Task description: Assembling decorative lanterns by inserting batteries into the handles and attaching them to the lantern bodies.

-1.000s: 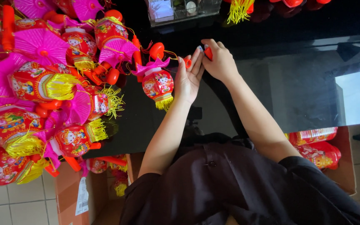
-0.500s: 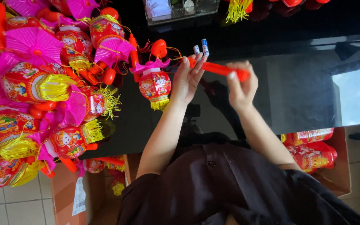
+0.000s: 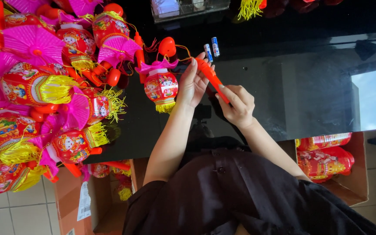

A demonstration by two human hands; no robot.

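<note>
Black counter [image 3: 283,87] — red handle [image 3: 212,78] between hands

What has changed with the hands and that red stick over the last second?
The right hand has drawn back from the left hand and slid down the red stick, which both still hold. The two batteries and the lantern stayed put.

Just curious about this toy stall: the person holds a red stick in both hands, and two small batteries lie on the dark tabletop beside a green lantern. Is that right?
Not quite. The lantern by the left hand is red with a pink top and yellow fringe, not green. The head view shows it. The rest holds: both hands, the right hand included, hold the red stick, and two batteries lie on the dark tabletop.
</note>
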